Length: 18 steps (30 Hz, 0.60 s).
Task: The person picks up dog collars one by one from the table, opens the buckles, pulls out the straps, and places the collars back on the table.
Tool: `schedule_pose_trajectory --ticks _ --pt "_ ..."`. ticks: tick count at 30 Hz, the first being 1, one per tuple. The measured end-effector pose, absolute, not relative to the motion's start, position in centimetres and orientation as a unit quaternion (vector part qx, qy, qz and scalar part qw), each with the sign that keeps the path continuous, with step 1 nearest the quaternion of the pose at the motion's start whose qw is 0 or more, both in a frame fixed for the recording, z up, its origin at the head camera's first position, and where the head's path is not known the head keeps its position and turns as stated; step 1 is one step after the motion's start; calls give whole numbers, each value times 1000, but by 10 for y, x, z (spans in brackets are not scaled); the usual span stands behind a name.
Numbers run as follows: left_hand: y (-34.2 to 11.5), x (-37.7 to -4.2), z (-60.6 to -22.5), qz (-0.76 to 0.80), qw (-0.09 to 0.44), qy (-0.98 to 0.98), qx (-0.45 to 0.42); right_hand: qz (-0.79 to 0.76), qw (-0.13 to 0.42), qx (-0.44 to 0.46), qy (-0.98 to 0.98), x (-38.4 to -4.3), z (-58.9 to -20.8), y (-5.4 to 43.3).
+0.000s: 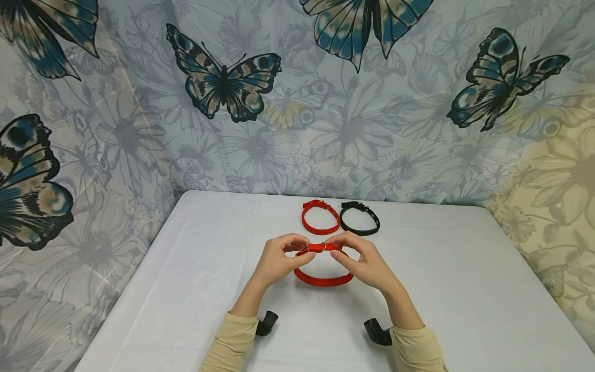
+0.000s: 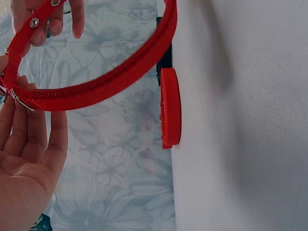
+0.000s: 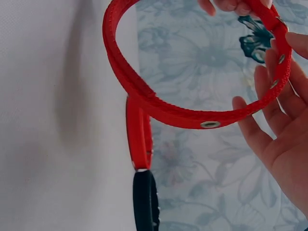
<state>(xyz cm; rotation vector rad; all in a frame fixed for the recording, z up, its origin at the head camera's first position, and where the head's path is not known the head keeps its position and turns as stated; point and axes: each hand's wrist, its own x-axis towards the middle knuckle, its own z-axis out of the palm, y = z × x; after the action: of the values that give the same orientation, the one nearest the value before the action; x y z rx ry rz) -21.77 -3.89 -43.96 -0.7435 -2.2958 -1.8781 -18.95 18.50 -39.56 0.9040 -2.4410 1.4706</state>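
Your left hand (image 1: 279,261) and right hand (image 1: 367,258) each pinch the red collar (image 1: 324,281) between thumb and fingers, both grips narrow and close together at its buckled stretch. The collar hangs as a closed loop above the table, just below the middle of the head frame. Your beige sleeves (image 1: 228,341) come in from the bottom edge, with a black wrist piece (image 1: 266,324) beside each. Beyond your fingers, near the far edge of the table (image 1: 186,268), lie a second red collar (image 1: 321,231) and, just to its right in the frame, a black collar (image 1: 360,232). The table wears a smooth white covering with faint creases. Behind it, a grey-blue patterned cloth (image 1: 279,155) fills the upper frame, pale flowers all over, turning yellowish at the right; bold butterflies (image 1: 224,80) in teal, tan and black stand out on it. Your left wrist view shows what the head view is too far off to give: metal-rimmed holes (image 2: 34,22) in the held strap and a metal loop (image 2: 21,99) at your fingertips. Your right wrist view adds a rimmed hole low on the loop and the ribbed weave along its edge. Count two red collars, one black collar, two hands, two black wrist pieces and five bold butterflies, some cut by the frame.
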Motion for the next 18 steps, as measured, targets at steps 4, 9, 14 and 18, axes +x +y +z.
schedule_pose_trajectory --ticks 4,9,14,18 --pt "-38 -217 -439 -609 32 -754 -245 496 77 289 -815 -189 -396 182" --pt "-38 -217 -438 -599 33 -758 -258 501 83 271 -817 -188 -397 180" --pt "-39 -217 -440 -597 31 -757 -262 503 88 274 -815 -188 -396 179" --pt "-39 -217 -440 -596 29 -758 -262 503 86 280 -813 -188 -396 179"
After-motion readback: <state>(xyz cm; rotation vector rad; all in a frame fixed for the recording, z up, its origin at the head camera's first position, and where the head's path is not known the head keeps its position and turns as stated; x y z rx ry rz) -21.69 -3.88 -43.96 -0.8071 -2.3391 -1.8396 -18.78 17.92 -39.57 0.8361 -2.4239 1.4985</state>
